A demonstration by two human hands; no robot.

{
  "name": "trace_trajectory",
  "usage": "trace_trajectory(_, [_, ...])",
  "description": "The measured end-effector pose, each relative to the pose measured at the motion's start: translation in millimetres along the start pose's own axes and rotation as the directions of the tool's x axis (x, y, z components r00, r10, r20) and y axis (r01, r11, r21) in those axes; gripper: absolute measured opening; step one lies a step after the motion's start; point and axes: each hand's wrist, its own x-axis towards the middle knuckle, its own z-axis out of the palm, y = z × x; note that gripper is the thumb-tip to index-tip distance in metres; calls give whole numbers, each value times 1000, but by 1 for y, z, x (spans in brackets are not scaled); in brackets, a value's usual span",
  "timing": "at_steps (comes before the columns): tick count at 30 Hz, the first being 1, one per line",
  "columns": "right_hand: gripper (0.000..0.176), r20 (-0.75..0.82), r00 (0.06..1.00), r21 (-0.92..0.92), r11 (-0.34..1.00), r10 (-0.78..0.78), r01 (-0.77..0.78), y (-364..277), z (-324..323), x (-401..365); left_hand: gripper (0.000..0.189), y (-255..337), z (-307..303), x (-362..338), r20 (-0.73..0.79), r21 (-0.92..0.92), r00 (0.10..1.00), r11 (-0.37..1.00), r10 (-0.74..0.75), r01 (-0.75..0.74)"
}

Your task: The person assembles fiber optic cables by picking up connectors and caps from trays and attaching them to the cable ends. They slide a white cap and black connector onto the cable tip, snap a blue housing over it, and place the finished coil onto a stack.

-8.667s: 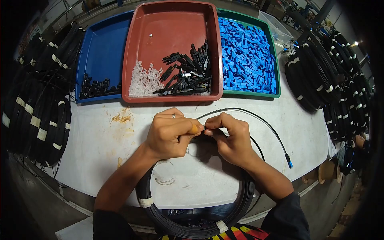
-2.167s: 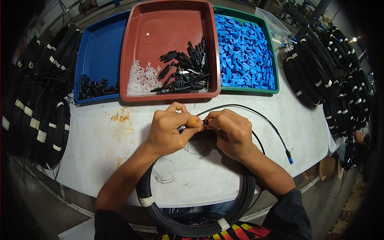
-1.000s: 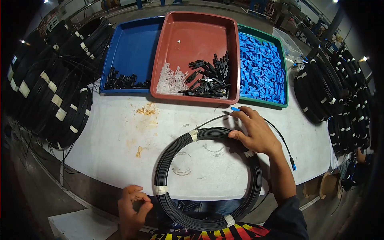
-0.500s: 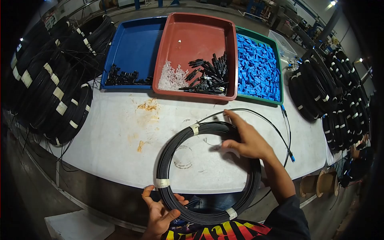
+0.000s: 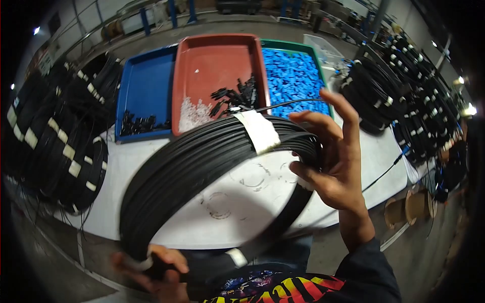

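Cable coil [image 5: 182, 166]: I'm seeing black strands lining up in fine parallel stripes.
Tape band [image 5: 258, 132]: it's showing white against that black.
Blue tray [image 5: 147, 83]: its plain blue is surrounding black parts [image 5: 139, 122].
Red tray [image 5: 217, 58]: its brownish red is backing whitish bits [image 5: 193, 113] and black connectors [image 5: 243, 95].
Green tray [image 5: 285, 46]: its green is framing bright blue pieces [image 5: 293, 76].
Table [image 5: 121, 169]: I'm viewing white, with dark ring marks patterning it.
Shirt [image 5: 323, 285]: black is carrying red-and-yellow lettering.
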Motion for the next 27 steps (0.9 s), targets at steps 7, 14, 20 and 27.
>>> trace_trajectory(7, [88,-51,961,-15,962,-272,271,-4,2,5,47,11,-46,45,303,-65,944,991,127,-113])
trace_trajectory(14, [92,-166,957,-228,953,-239,199,68,-2,-58,59,-10,14,7,447,204,664,654,599,-728])
trace_trajectory(20, [76,-119,949,-334,911,-294,240,105,-59,-124,20,-17,-8,-24,817,205,509,690,270,-694])
trace_trajectory(27, [55,-229,908,-54,926,352,-373,87,-126,-179,28,-44,22,-31,792,-186,178,508,585,-841])
